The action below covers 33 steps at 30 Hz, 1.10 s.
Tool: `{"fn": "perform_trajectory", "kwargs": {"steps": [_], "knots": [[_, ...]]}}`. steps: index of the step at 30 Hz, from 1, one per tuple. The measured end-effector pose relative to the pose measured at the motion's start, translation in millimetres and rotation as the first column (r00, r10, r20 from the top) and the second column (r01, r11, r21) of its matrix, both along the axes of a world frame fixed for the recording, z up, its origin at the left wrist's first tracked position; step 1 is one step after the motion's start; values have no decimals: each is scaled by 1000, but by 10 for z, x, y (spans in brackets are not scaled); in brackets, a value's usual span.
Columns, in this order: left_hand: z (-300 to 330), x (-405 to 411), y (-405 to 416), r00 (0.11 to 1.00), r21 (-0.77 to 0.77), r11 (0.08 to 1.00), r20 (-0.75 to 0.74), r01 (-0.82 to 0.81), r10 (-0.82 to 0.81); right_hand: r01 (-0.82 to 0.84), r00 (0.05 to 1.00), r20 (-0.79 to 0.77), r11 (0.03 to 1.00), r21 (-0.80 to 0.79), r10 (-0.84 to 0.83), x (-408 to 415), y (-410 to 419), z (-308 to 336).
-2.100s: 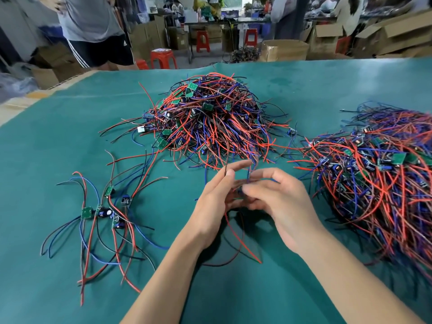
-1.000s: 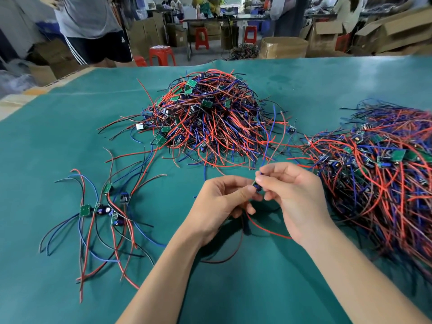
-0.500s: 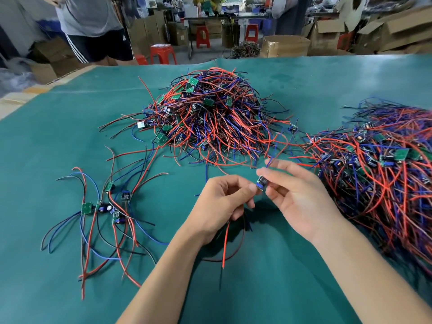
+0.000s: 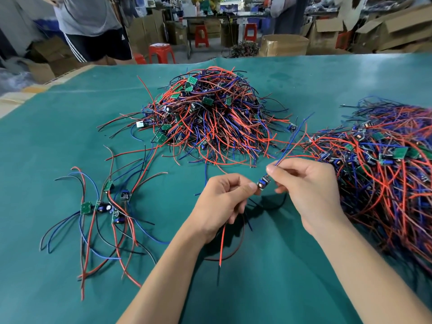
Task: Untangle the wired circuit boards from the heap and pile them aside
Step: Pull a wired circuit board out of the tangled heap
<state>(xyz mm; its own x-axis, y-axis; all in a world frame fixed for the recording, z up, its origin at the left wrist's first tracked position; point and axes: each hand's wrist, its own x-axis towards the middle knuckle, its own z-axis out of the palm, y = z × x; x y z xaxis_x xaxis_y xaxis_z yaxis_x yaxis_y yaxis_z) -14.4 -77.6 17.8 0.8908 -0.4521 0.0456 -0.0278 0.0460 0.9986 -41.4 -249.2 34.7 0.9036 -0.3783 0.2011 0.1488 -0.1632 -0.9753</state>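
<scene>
I hold one small circuit board (image 4: 263, 182) above the green counter (image 4: 70, 141), between my hands. My left hand (image 4: 222, 204) pinches its near edge, with a red wire (image 4: 221, 244) hanging below my fist. My right hand (image 4: 308, 183) pinches its blue and red wires by the board. The heap (image 4: 210, 118) lies beyond; sorted boards (image 4: 102, 206) lie to the left.

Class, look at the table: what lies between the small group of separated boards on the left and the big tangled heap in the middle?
In the head view, only stray wire ends cross bare green mat between the separated boards and the middle heap.
</scene>
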Motion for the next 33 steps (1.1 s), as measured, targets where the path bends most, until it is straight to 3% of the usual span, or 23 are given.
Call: {"fn": "perform_trajectory", "kwargs": {"steps": [5,10,26,28,33], "knots": [[15,-20,-10,1000,28,999,25,17,-18,228,969,101,973,-40,-224,43,-170,14],[29,-42,-25,998,76,996,49,42,-46,380,912,144,923,59,-384,45,-406,41],[35,-52,-28,998,75,997,40,36,-39,402,864,100,795,454,-494,89,-440,67],[38,-49,-24,998,74,997,40,36,-39,419,849,113,789,449,-516,82,-479,74],[34,-55,-26,998,56,998,39,41,-43,499,786,274,830,250,-555,85,-507,61]]}}
